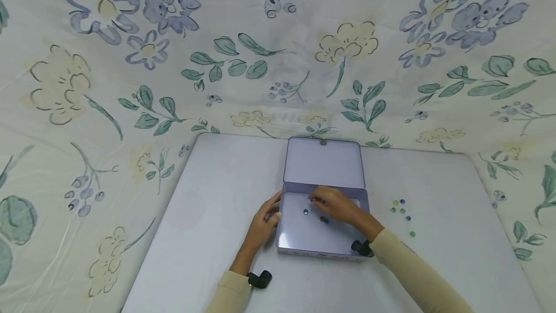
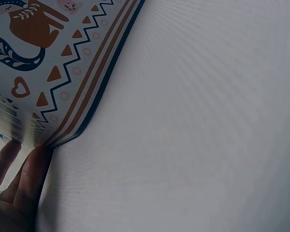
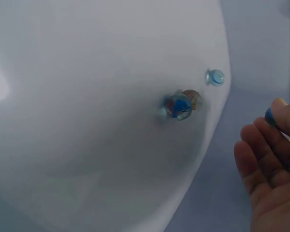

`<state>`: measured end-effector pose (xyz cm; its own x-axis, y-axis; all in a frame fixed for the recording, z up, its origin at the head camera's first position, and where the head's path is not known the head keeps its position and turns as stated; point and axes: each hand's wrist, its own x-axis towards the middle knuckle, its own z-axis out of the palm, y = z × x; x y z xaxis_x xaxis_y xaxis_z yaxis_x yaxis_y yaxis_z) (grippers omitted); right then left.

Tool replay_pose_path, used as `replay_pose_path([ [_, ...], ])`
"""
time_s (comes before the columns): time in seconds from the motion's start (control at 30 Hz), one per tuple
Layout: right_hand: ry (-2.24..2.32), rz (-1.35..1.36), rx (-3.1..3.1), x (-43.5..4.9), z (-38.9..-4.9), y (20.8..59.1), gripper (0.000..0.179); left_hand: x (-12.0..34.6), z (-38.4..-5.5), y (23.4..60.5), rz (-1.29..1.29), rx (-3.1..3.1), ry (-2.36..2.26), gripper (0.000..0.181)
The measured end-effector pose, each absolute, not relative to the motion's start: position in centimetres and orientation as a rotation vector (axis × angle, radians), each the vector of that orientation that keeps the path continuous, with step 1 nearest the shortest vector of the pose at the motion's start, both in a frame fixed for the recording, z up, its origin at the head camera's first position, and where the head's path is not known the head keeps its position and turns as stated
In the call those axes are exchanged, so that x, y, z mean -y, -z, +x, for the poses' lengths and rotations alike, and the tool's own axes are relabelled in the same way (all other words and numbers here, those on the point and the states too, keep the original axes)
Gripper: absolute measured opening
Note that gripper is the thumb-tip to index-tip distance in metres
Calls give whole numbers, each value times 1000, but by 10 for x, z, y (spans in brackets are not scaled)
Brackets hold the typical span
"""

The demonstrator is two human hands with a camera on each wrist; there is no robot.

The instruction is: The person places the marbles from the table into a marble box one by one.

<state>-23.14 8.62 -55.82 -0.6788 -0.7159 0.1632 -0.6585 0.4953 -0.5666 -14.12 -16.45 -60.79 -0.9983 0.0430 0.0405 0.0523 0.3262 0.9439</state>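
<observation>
**Held marble (image 3: 269, 117) sat in a fingertip pinch over the box (image 1: 312, 240)**

From my remote station I found the held marble at the far right of the right wrist view, about mid-height. The thumb of the right hand (image 1: 336, 204) pressed it against a fingertip, the gap just its own width; the other fingers lay slightly bent below. In the head view that hand was over the upper part of the box, right of centre in the frame. I could not tell how high the marble was above the box floor.

The left hand (image 1: 260, 226) lay against the outside of the box's left wall, its fingers loosely extended and touching the printed side. I read that as steadying, with nothing pinched.

I judged the marble light, hard and as smooth as glass, so it would squirt away if squeezed off-centre and roll if let go. The surest hold seemed to be across its widest part, soft pads on opposite sides, with only modest pressure.

The box looked like thin, stiff metal, light enough to slide if nudged. I would have favoured a hold low on its outer wall over the turned-back lid (image 1: 323, 161), whose hinge would likely let it swing.

Near the box's middle lay a light blue marble (image 1: 306, 212) and, just below it in the frame, a reddish marble (image 1: 322, 218) beside a clear-and-blue marble (image 1: 326, 221). More loose marbles (image 1: 402, 211) rested on the table (image 1: 226, 173), at the frame's right.
</observation>
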Motion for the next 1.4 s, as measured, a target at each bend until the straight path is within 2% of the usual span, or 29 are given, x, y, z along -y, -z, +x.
replay_pose_path([
  [0.63, 873, -1018, -2595, -87, -234, 570, 14, 162, -138, 600, -81, 2536, 1825, 56],
  [1.4, 835, -1130, -2574, -90, -235, 583, 11, 159, -139, 603, -41, 2547, 1796, 57],
])
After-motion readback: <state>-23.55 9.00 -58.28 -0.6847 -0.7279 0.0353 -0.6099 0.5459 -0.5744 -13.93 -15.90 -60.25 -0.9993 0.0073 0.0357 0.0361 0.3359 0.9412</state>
